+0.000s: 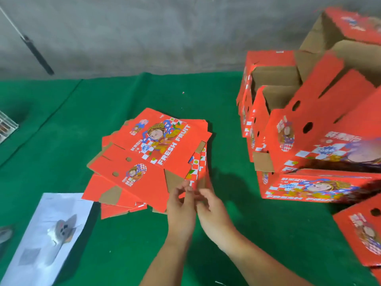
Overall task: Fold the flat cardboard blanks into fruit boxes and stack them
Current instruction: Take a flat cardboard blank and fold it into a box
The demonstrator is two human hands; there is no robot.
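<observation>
A loose pile of flat red cardboard blanks (148, 159), printed with a cartoon figure and "FRESH FRUIT", lies on the green table cover (268, 234) in the middle. Both hands meet at the pile's near right corner. My left hand (180, 209) has its thumb and fingers curled round the edge of a blank there. My right hand (212, 211) sits beside it, its loosely bent fingertips touching a raised red flap (203, 178). Folded red boxes (309, 145) with open brown insides are stacked at the right.
Another red box (362, 234) lies at the near right edge. A white printed sheet (47, 234) lies at the near left. A clear plastic container (6, 126) is at the far left. A grey wall (144, 32) with a dark rod (37, 52) leaning on it stands behind the table.
</observation>
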